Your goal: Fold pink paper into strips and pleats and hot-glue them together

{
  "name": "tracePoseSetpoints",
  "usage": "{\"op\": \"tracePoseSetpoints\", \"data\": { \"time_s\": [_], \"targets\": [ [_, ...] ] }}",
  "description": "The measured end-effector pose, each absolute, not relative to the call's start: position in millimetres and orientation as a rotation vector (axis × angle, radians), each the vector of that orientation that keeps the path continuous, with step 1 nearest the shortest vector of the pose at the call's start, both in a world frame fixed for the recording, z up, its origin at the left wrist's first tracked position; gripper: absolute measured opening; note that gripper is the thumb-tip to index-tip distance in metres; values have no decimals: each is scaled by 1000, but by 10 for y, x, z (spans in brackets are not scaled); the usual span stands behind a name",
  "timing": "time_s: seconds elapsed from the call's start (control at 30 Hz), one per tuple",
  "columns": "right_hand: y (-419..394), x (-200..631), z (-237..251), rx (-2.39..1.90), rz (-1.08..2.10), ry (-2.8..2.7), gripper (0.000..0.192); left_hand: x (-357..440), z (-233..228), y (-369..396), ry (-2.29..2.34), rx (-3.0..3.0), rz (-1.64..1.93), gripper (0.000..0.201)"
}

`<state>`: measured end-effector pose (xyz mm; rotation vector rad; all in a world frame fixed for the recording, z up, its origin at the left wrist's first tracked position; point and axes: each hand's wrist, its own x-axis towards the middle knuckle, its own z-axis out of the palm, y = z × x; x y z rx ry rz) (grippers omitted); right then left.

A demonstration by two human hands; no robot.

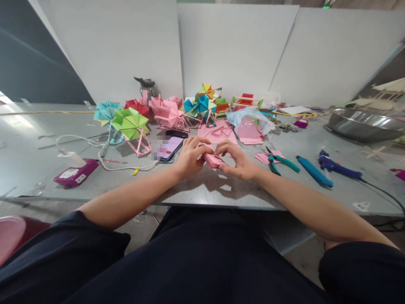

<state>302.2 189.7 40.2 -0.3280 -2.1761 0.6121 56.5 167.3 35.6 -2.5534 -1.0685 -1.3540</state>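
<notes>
Between my two hands, just above the table near its front edge, is a stack of pink paper pieces [213, 160]. My left hand [193, 157] grips its left end, with fingers curled over the top. At the other end, my right hand [236, 160] pinches the stack between thumb and fingers, leaving a gap inside the curve of the hand. Behind the hands lie pink paper sheets [205, 131] with pink strips on them. A phone [171, 145] with its screen lit lies left of my left hand.
Folded paper wheels, one of them green [131, 123], stand at the back left. To the right lie pliers [283, 161], a blue-handled tool [314, 172] and a glue gun [338, 165]. A metal bowl [363, 124] stands far right; a purple power socket [76, 173] with a white cable is left.
</notes>
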Motion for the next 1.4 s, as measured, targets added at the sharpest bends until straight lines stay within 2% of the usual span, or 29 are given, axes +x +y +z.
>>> {"op": "tracePoseSetpoints", "data": {
  "time_s": [0.1,0.33,0.4,0.43,0.53,0.6,0.7,0.77,0.97,1.03,1.23,1.4],
  "targets": [
    [1953,2991,318,-409,711,-2060,56,570,355,1658,-1060,-2426,-1432,22],
    [1955,2918,283,-540,1470,-1866,80,549,294,1660,-1032,-2347,-1435,8],
    [1925,2906,308,-558,1527,-1797,86,556,278,1658,-999,-2370,-1443,8],
    [1921,2903,315,-559,1522,-1764,87,563,271,1660,-983,-2368,-1481,16],
    [1963,2906,305,-540,1435,-1697,85,588,251,1697,-987,-2325,-1779,52],
    [2020,2914,279,-522,1342,-1671,81,604,238,1740,-994,-2406,-2073,64],
    [2085,2919,240,-513,1215,-1640,75,630,227,1784,-1000,-2754,-2425,62],
    [2095,2911,219,-517,1164,-1643,70,653,229,1774,-1073,-2904,-2510,64],
    [2062,2882,190,-526,1056,-1712,43,700,298,1659,-1230,-2966,-2286,59],
    [2072,2888,199,-520,1101,-1717,39,701,325,1646,-1195,-2990,-2261,53],
    [2164,2938,228,-546,1318,-1662,48,704,351,1725,-1183,-2834,-2496,37],
    [2161,2965,207,-634,1447,-1611,35,642,374,1825,-1369,-2570,-2554,28]
  ]
}}
